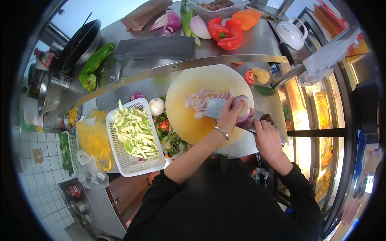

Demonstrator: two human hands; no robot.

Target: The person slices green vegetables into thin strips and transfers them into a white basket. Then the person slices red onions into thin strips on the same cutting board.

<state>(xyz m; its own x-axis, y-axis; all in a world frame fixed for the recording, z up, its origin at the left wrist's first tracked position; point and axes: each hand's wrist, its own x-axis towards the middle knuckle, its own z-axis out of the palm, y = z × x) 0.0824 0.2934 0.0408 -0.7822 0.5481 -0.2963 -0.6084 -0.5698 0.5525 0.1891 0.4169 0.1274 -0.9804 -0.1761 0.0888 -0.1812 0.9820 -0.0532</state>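
My left hand, with a bracelet at the wrist, holds a cut purple onion above the right part of a round cutting board. Around the handle of a broad-bladed kitchen knife is my right hand, at the board's right edge. The blade lies under the left hand and the onion, which hide its middle. Purple onion slices lie loose on the board, beside and beyond the blade.
Left of the board stands a white plastic basket of green-and-white vegetable strips. A peeled onion and vegetable trimmings lie between them. Beyond the board, a raised steel shelf holds a whetstone and red pepper. Lit food trays are at right.
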